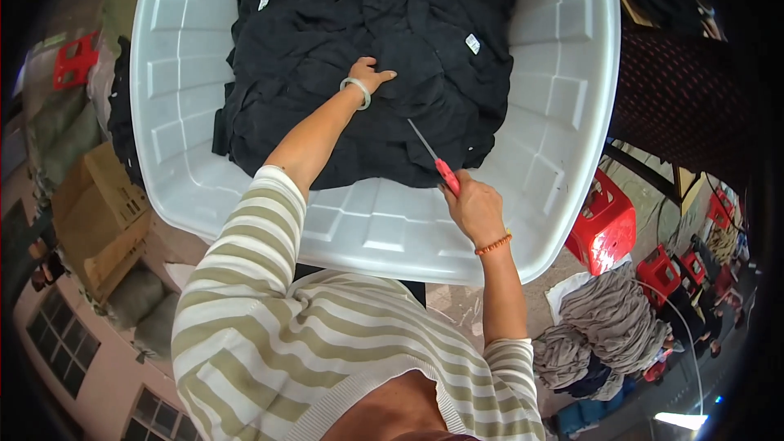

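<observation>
A big white plastic tub [563, 98] holds a heap of black garments [367, 41] with small white labels. My left hand [371, 75], a pale bangle on its wrist, reaches into the tub and presses down on the black cloth, fingers curled into it. My right hand [474, 208], with an orange bead bracelet, hovers over the tub's near rim and holds red-handled scissors [433, 159], whose thin blades point up and left toward the garments.
Red plastic stools [604, 229] stand to the right of the tub, with a pile of grey cloth [604, 318] below them. Brown cardboard boxes [98, 212] sit on the left. A dark patterned surface [686, 90] lies at the upper right.
</observation>
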Demonstrator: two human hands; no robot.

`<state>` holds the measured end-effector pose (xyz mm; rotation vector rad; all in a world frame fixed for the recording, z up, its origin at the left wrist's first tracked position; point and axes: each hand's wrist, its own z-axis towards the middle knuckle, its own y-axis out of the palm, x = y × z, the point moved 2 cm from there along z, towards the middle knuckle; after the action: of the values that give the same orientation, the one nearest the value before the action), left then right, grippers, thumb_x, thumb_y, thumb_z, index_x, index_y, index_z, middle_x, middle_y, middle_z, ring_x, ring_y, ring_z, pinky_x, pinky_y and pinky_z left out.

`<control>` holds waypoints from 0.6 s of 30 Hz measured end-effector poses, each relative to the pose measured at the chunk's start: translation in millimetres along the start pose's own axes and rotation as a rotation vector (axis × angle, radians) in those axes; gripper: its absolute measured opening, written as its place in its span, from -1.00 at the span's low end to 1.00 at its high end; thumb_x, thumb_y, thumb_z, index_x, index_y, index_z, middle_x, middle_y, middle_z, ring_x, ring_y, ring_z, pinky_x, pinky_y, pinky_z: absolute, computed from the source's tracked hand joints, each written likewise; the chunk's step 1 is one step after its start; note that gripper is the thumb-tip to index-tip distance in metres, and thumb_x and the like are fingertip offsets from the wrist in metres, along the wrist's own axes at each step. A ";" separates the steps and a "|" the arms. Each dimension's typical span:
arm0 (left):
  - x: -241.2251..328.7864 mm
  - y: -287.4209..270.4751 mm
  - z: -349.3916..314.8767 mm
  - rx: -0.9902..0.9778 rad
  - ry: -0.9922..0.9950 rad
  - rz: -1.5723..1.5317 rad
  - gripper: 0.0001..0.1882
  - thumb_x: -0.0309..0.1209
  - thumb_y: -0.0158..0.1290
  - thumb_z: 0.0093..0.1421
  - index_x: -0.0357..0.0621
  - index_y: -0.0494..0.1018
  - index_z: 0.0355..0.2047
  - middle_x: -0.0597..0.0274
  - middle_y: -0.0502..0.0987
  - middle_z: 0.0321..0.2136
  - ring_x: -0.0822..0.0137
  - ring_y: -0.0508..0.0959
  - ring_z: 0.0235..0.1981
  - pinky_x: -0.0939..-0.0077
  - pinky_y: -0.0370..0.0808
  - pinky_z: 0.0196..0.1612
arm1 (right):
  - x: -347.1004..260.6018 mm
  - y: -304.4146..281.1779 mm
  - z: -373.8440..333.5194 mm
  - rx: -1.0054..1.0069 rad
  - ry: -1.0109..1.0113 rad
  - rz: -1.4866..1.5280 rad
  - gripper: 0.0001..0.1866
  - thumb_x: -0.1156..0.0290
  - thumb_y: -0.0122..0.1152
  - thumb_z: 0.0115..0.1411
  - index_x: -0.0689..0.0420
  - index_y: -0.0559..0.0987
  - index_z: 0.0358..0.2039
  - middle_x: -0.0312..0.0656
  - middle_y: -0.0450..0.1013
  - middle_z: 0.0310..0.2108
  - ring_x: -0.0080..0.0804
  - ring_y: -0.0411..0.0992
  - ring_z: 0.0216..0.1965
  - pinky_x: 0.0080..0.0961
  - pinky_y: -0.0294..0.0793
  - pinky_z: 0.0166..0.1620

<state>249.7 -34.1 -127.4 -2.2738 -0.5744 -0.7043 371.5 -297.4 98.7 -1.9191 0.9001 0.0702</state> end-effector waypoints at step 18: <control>11.8 2.5 -86.0 -0.173 0.568 0.045 -0.56 -0.28 0.16 0.06 -0.35 0.37 -0.15 -0.21 0.51 -0.27 -0.16 0.49 -0.17 0.17 0.43 -0.12 | -10.5 -13.4 32.1 -0.299 -0.126 -0.180 -0.65 0.09 0.19 0.12 0.15 0.53 -0.34 0.02 0.50 -0.51 0.04 0.50 -0.43 -0.16 0.48 -0.35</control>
<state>232.3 -94.6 -67.6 -2.0869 -0.1929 -1.3529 382.2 -262.7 96.3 -2.2379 0.6570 0.2262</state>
